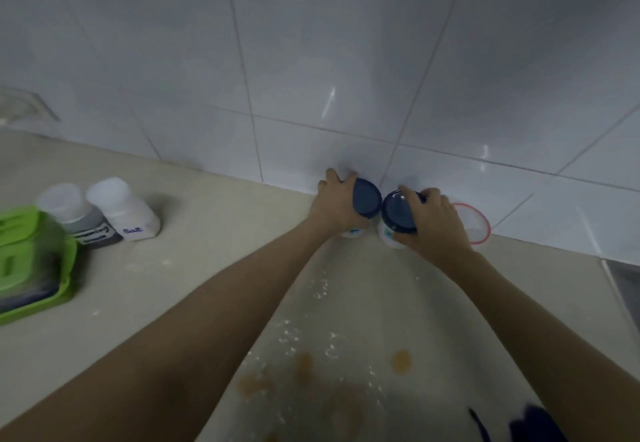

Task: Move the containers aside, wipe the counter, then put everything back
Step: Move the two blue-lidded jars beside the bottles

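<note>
Two white jars with dark blue lids stand side by side against the tiled wall at the back of the beige counter (207, 268). My left hand (337, 204) grips the left jar (365, 197) from its left side. My right hand (434, 222) wraps over the right jar (398, 213) from its right. Just behind my right hand stands a clear container with a red rim (476, 225), partly hidden. Brown stains (401, 361) and white crumbs (320, 289) lie on the counter between my forearms.
At the left stand a white bottle labelled Salt (124, 211), a bottle with dark contents (78, 218) beside it, and a green-lidded box (31, 261). A dark blue item (533, 424) shows at the bottom right edge. A metal edge (623, 286) borders the counter's right side.
</note>
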A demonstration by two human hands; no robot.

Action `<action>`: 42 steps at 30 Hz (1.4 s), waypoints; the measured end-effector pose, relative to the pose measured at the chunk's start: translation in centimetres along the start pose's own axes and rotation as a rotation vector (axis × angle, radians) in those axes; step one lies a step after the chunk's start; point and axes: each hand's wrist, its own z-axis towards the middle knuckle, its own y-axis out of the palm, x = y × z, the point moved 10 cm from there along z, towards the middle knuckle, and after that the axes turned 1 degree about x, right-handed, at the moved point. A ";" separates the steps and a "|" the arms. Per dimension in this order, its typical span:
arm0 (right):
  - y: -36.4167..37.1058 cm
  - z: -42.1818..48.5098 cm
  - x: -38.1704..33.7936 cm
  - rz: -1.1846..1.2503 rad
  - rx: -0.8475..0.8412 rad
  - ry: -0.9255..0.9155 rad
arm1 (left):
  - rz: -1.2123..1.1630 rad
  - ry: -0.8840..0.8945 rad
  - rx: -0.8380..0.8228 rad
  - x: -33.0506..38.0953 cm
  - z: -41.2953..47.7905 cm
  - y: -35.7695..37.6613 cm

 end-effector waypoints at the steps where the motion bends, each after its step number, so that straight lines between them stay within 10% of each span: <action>1: -0.1 -0.1 -0.6 0.031 -0.013 -0.008 | -0.002 -0.013 0.003 -0.4 -0.5 -0.7; 22: 0.5 -2.7 -35.5 0.333 -0.153 -0.276 | 0.293 -0.420 0.198 -27.4 -26.3 -20.1; 42: 4.4 0.2 -41.6 0.516 -0.132 -0.287 | 0.222 -0.259 0.402 -31.6 -25.9 -21.0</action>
